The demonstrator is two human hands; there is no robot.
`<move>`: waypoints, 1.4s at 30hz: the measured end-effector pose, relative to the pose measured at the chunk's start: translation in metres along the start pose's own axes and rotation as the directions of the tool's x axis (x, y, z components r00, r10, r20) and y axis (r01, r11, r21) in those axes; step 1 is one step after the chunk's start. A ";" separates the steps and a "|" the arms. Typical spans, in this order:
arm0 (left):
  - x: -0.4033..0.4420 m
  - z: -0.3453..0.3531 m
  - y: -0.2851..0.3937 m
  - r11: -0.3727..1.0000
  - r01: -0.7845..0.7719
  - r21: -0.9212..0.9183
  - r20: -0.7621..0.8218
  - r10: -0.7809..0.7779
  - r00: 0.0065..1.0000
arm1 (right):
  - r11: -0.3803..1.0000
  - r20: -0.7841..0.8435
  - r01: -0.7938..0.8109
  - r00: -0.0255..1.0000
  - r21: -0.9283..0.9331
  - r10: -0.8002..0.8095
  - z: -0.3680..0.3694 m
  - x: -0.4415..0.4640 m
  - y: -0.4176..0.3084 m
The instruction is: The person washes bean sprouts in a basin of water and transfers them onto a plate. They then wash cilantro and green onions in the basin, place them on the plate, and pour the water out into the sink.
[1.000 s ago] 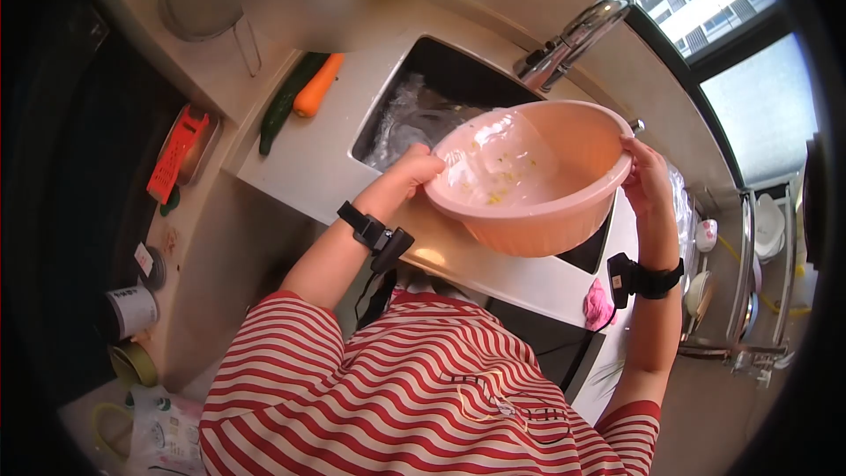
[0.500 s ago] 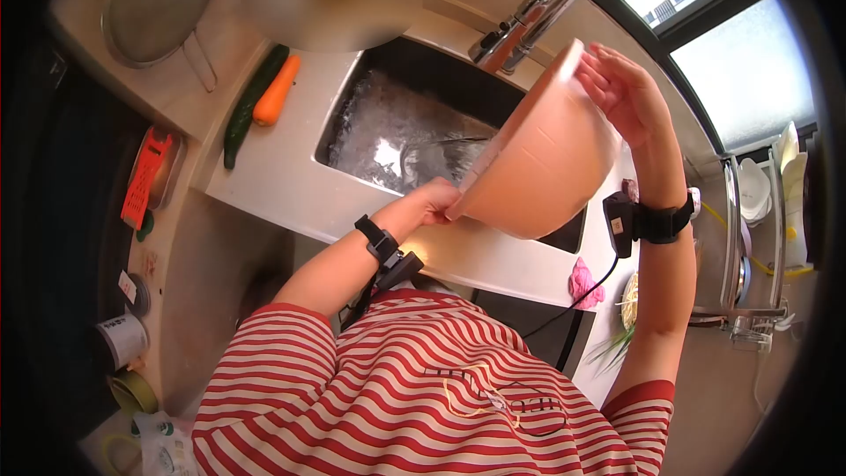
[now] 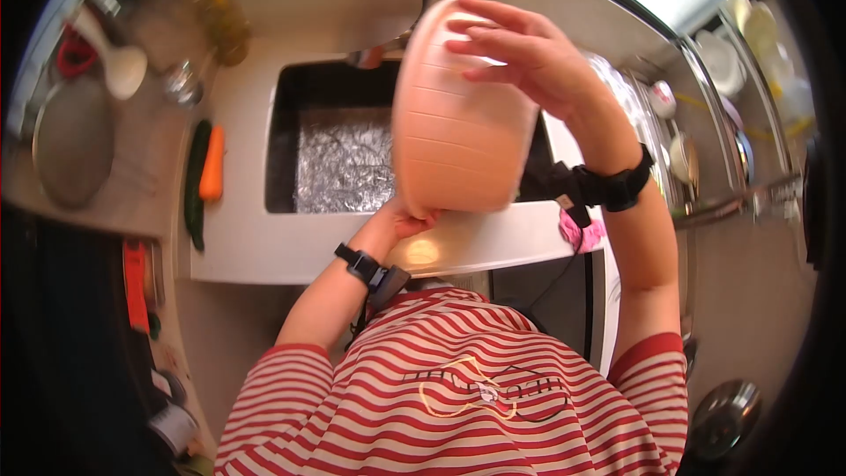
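A pale pink plastic basin [image 3: 463, 137] is tipped on its side above the sink [image 3: 286, 123], its opening turned left and its inside hidden. My left hand [image 3: 407, 219] is closed on the lower near rim. My right hand [image 3: 529, 57] holds the basin at its upper end, with fingers lying apart across the outer wall by the rim. A shiny, rippled surface shows on the sink floor left of the basin. The faucet [image 3: 388, 51] is blurred and partly hidden behind the basin.
A cucumber [image 3: 195, 189] and a carrot [image 3: 211, 166] lie left of the sink. Farther left are a round strainer [image 3: 75, 141] and a red grater [image 3: 136, 286]. A pink cloth [image 3: 580, 231] lies at right, below a dish rack [image 3: 736, 97]. A metal bowl [image 3: 727, 414] stands lower right.
The basin has turned more upright on its side and shifted left in view, both hands still on it. The churning water in the sink has given way to a calmer, rippled surface. My view has rotated.
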State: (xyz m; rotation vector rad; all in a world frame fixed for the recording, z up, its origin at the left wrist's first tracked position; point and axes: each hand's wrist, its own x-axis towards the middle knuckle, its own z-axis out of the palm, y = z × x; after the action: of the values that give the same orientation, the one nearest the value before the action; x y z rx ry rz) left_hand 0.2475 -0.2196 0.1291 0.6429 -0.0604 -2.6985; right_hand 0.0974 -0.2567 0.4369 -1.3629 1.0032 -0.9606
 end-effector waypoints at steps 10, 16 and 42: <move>-0.018 0.024 0.000 0.973 0.157 -0.167 0.237 -0.115 0.965 | 0.980 -0.347 0.044 0.931 -0.194 -0.111 -0.084 -0.146 0.006; -0.008 0.052 -0.019 0.956 0.213 -0.202 0.258 -0.158 0.953 | 0.939 -0.339 0.011 0.931 -0.344 -0.135 -0.076 -0.187 0.051; -0.025 0.075 -0.027 0.994 -0.014 -0.112 0.304 0.048 0.952 | 0.553 -0.369 -0.295 0.929 -0.780 -0.026 -0.120 -0.161 0.147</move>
State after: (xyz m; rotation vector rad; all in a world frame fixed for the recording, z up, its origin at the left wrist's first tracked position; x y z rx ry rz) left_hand 0.2260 -0.1882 0.2033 0.1853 -0.0022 -2.7242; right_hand -0.0705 -0.1401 0.2951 -1.8691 1.9844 -0.5936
